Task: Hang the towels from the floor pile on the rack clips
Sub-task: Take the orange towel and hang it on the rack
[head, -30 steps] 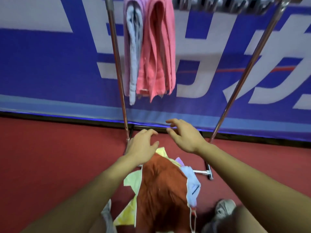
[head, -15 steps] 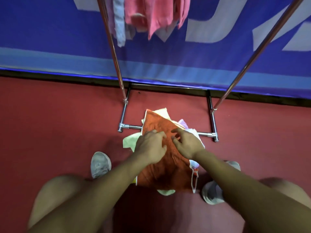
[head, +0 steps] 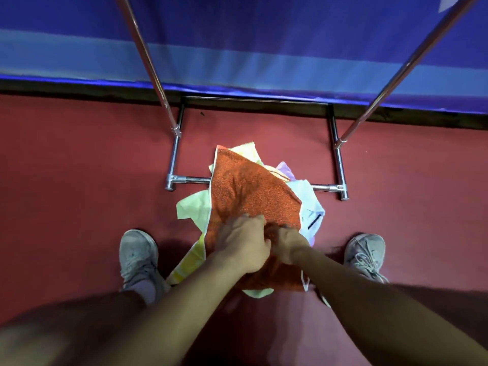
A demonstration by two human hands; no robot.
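An orange towel (head: 248,191) lies on top of the floor pile, over pale yellow-green (head: 194,207), light blue (head: 310,204) and lilac (head: 285,169) towels. My left hand (head: 244,245) and my right hand (head: 286,243) are side by side on the near half of the orange towel, fingers curled into the cloth and bunching it. The rack's two chrome uprights (head: 148,62) rise out of the top of the view; its clips and the hung towels are out of sight.
The rack's chrome base frame (head: 175,154) sits on the red floor around the far part of the pile. My grey shoes stand left (head: 138,253) and right (head: 365,253) of it. A blue banner wall (head: 264,48) runs behind.
The view has tilted down, so the hung pink and grey towels have left the frame. Both hands dropped onto the orange towel and their fingers closed into it.
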